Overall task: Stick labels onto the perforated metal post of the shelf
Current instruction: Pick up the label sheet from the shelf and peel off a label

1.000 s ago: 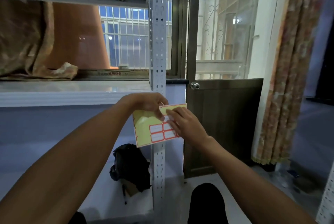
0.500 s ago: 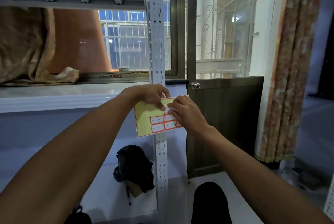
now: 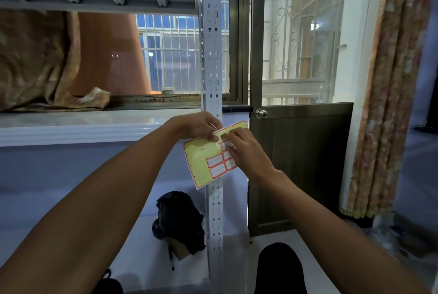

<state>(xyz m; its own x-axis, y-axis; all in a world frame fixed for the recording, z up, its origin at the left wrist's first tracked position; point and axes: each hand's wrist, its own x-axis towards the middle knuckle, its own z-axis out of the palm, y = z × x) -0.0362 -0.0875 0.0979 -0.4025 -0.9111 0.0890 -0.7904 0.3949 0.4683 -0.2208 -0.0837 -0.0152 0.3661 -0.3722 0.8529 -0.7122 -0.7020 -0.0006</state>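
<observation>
Head view, the only one: left hand pinches the top edge of the label sheet, thumb and fingers closed on it, so the sheet hangs flat and faces the person, steady enough to pick at. Right hand sits on the sheet's right half, fingertips pressed together at the upper middle, right beside the left thumb; looks like it is working a label edge loose, but whether a label is already lifted I cannot tell, too small. Both hands touch at the sheet, close together. The sheet is yellow backing with red-bordered outlines; most of the left part is bare backing, a few white labels remain in the lower right, so a good share is likely used up. The sheet is held directly in front of the post, the white perforated upright of the shelf, at about the level of the lower shelf board; holding it there keeps the reach to the post short once a label comes off. No stuck label is visible on the exposed post above or below the sheet. The post runs floor to top with slot holes all the way, so a label will need pressing across holes, weak grip there likely. Behind: window, door with knob, curtain on the right, black bag on the floor by the post foot.
</observation>
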